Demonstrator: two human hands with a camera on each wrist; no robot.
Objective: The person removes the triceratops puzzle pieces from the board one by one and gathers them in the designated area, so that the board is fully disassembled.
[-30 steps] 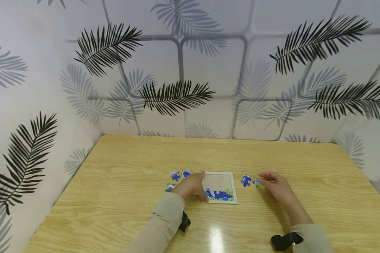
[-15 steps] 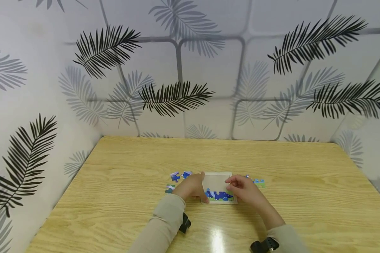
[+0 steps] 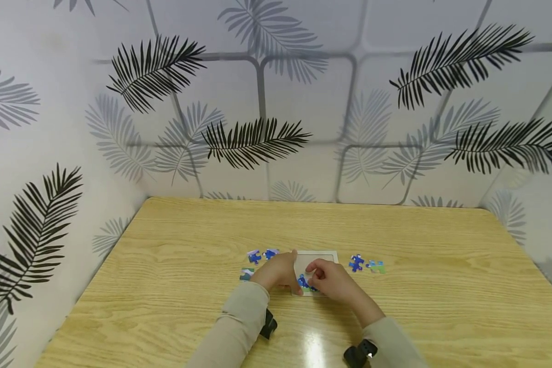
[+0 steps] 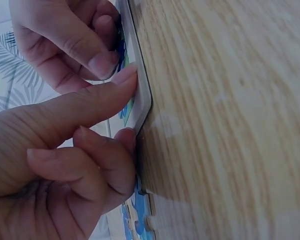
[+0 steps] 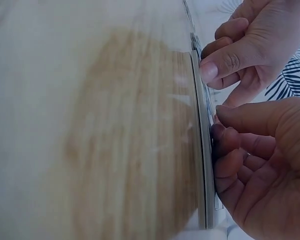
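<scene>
A white-rimmed puzzle tray [image 3: 318,252] lies on the table, with joined blue and green puzzle pieces [image 3: 302,281] along its near side. My left hand [image 3: 278,271] holds the tray by its left edge; in the left wrist view its thumb [image 4: 102,100] lies on the rim and its fingers are curled at the side. My right hand [image 3: 336,281] is over the tray's near right part, its fingers loosely bent and close to the pieces. A gap shows between its thumb and index finger, with no piece visible there. It covers the right part of the joined pieces.
Right of the tray lie a dark blue puzzle piece [image 3: 356,263] and a light blue and green one [image 3: 376,266]. On the left are several loose pieces, among them a blue one [image 3: 254,256] and a green and white one [image 3: 247,274]. A patterned wall [image 3: 303,168] stands behind the table.
My right hand has moved left from the loose pieces on the right to over the tray. Both pieces there show again. My left hand has stayed at the tray's edge.
</scene>
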